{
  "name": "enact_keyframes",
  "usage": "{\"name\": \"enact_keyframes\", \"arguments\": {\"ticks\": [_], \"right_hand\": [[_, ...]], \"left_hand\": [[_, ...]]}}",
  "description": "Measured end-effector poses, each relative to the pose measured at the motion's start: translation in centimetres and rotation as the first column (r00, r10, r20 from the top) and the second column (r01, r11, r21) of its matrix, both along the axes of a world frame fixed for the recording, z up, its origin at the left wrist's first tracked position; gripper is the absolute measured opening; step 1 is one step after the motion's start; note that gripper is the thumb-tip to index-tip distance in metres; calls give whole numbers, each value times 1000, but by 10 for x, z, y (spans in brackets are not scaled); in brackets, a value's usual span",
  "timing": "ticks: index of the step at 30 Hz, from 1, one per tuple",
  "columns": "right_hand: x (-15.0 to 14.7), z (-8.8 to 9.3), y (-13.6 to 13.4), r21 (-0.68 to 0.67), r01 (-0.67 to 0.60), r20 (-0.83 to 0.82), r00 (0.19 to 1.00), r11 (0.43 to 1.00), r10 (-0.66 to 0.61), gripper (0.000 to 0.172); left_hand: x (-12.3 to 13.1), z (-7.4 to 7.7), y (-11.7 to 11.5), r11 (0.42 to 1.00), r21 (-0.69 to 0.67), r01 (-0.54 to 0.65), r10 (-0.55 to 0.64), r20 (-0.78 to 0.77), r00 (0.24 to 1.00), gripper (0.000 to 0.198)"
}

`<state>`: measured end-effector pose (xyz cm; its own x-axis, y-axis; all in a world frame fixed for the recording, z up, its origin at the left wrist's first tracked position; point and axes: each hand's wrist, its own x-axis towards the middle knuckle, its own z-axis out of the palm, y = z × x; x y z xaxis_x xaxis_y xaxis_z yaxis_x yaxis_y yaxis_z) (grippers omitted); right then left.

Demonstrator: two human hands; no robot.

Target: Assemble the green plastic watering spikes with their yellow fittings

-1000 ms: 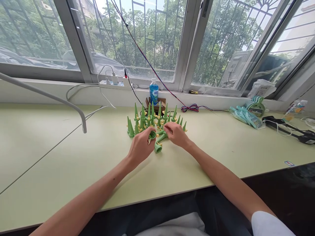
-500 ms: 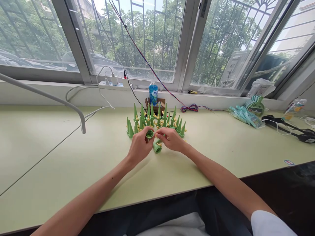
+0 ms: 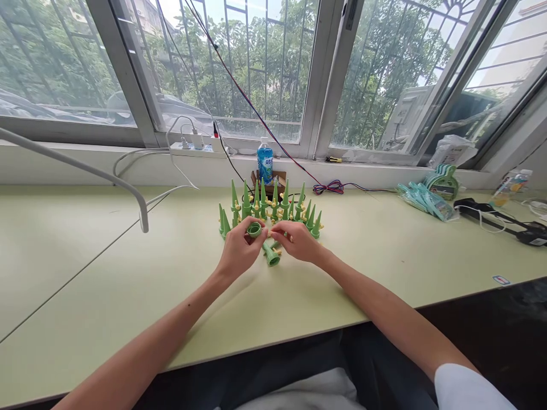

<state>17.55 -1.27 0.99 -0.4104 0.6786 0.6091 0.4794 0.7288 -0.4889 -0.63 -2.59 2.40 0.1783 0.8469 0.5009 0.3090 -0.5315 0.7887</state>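
My left hand (image 3: pixel 240 246) is closed around a green plastic watering spike (image 3: pixel 253 230), its round hollow end turned up toward me. Close to it, the fingertips of my right hand (image 3: pixel 296 239) are pinched together; what sits between them is too small to make out. Another green watering spike (image 3: pixel 272 257) lies on the table just below the hands, a yellow valve at its side. Behind the hands, several green spikes (image 3: pixel 285 196) stand with their points up, many with small yellow valves (image 3: pixel 274 203).
The pale green table (image 3: pixel 350 273) runs along the window. At the back stand a blue bottle (image 3: pixel 265 162) and a brown box (image 3: pixel 280 177). A white power strip (image 3: pixel 196 149), coiled wires (image 3: pixel 328 187), bagged turquoise items (image 3: pixel 427 202) and a black stand (image 3: pixel 504 219) surround the area.
My left hand has moved slightly left with its spike, opening a small gap from the right hand. More of the lying spike shows. The right hand is almost unmoved.
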Motion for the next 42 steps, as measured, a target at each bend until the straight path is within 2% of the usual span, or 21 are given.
{"name": "enact_keyframes", "arguments": {"ticks": [5, 10, 17, 22, 27, 30, 33, 38, 42], "right_hand": [[13, 6, 4, -2, 124, 46, 991, 992, -124, 22], [20, 3, 6, -126, 131, 259, 961, 983, -95, 22], [19, 5, 4, -178, 219, 486, 867, 959, -108, 19], [19, 9, 2, -173, 290, 559, 816, 941, -149, 17], [23, 12, 4, -138, 331, 536, 818, 934, -211, 28], [29, 14, 7, -27, 410, 450, 819, 911, -356, 29], [35, 15, 11, 28, 485, 386, 802, 874, -457, 21], [37, 11, 14, -26, 529, 499, 742, 848, -447, 12], [34, 7, 16, -42, 537, 562, 710, 842, -425, 14]], "left_hand": [[-1, 8, -1, 972, -204, 116, -67, 231, 971, 24], [-2, 14, 1, 900, -307, 311, -134, 483, 865, 33], [-1, 15, 1, 784, -410, 465, -133, 621, 772, 43], [-3, 16, 0, 726, -451, 520, -125, 657, 744, 46], [-3, 15, 1, 728, -457, 512, -132, 639, 758, 45], [-3, 13, 2, 734, -466, 494, -131, 617, 776, 45], [-3, 11, 2, 743, -476, 471, -129, 588, 798, 46], [-3, 11, 3, 756, -488, 436, -121, 550, 826, 44], [-2, 10, 2, 759, -498, 419, -119, 527, 842, 45]]}}
